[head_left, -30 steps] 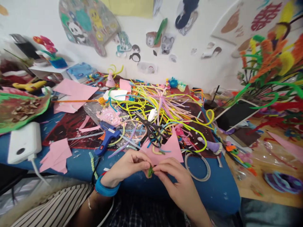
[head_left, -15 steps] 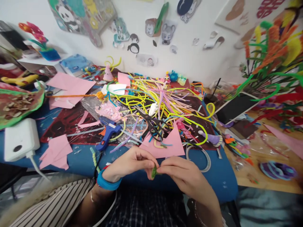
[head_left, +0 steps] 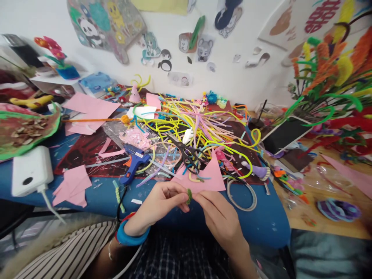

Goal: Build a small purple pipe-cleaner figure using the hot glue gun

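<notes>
A small fuzzy green piece (head_left: 189, 196), which looks like coiled pipe cleaner, is held over the table's front edge. My left hand (head_left: 165, 201) pinches it from the left between thumb and fingers. From the other side, the fingertips of my right hand (head_left: 216, 215) are pressed together against it. Just beyond my hands lies a pink paper sheet (head_left: 209, 180) with a notched edge, and black scissors (head_left: 188, 153) rest partly on it. To the left of the scissors lies a blue hot glue gun (head_left: 134, 164).
A heap of yellow, pink and purple pipe cleaners (head_left: 186, 116) covers the back of the table. Pink paper scraps (head_left: 72, 186) and a white power box (head_left: 31, 172) lie left. At right are a roll of tape (head_left: 241, 195), a framed dark panel (head_left: 286, 135) and pipe-cleaner flowers (head_left: 328, 66).
Both hands stay together around the green piece, which has turned more upright and risen slightly. My right wrist has swung inward. The view has shifted a little, and a white strip now shows beside my left hand.
</notes>
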The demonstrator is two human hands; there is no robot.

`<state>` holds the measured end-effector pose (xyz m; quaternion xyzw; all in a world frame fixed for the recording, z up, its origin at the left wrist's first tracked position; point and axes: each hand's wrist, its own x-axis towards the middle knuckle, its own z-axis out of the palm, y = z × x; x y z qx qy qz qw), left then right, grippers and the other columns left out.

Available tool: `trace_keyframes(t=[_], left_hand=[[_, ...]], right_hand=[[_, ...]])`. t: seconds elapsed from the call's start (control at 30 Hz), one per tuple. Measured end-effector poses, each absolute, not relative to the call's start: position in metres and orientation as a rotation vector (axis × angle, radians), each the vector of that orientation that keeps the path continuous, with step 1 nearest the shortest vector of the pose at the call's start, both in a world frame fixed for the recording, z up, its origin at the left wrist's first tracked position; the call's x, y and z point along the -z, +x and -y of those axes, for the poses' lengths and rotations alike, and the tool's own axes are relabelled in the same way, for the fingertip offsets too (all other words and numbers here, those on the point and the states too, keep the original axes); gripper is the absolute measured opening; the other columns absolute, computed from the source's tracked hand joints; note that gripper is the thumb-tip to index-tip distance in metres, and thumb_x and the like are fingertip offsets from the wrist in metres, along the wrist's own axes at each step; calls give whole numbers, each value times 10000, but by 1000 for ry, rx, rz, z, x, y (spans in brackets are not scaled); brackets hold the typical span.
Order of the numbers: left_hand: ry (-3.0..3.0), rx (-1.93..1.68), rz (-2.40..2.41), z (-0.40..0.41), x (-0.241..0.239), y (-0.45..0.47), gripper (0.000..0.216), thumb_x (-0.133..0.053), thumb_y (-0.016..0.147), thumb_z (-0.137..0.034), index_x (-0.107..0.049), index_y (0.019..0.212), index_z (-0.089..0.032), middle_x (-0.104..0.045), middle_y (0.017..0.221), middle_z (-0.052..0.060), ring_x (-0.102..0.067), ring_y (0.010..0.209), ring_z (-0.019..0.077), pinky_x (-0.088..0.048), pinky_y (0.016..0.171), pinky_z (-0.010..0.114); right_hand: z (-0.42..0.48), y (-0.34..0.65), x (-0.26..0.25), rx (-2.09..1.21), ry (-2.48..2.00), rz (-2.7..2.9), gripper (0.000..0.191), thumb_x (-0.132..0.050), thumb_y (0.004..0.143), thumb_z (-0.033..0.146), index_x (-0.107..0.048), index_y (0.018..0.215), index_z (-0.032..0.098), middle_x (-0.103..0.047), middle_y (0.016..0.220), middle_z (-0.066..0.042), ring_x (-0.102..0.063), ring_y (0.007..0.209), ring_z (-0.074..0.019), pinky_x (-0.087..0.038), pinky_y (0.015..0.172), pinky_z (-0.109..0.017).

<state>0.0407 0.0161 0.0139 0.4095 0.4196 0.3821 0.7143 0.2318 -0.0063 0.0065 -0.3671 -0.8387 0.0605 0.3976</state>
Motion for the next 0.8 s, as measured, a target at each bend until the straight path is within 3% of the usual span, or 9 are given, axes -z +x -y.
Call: trace_keyframes(t=[0.27, 0.37, 0.6, 0.8], left_hand=[[866, -625, -733, -24, -6, 43, 156, -744, 736, -242, -658, 687, -122, -696, 538, 22, -659, 474, 137, -502, 516, 210], [803, -611, -680, -26, 0, 44, 207, -759, 726, -288, -642, 678, -124, -680, 545, 18, -658, 464, 142, -487, 486, 206], [825, -722, -739, -27, 1, 45, 248, -788, 748, -342, -667, 787, -129, -701, 621, 18, -685, 536, 145, -522, 574, 225], [793, -703, -670, -32, 1, 44, 175, -795, 708, -267, -712, 774, -128, -701, 598, 16, -666, 503, 145, -500, 543, 222]], right_hand=[[-5, 251, -25, 103, -625, 2366, 295, -435, 980, 81, -644, 1187, 110, -771, 898, -98, -725, 809, -204, -616, 698, -316], [-3, 251, -22, -28, -633, 2309, 310, -424, 978, 71, -641, 1193, 122, -764, 911, -96, -722, 842, -191, -616, 719, -305], [0, 238, -10, -338, -808, 2002, 309, -478, 930, 30, -673, 1107, 191, -745, 907, -64, -709, 846, -158, -600, 751, -266], [-6, 237, -5, -535, -816, 1943, 286, -501, 934, 30, -677, 1078, 203, -734, 905, -55, -693, 828, -146, -588, 723, -250]])
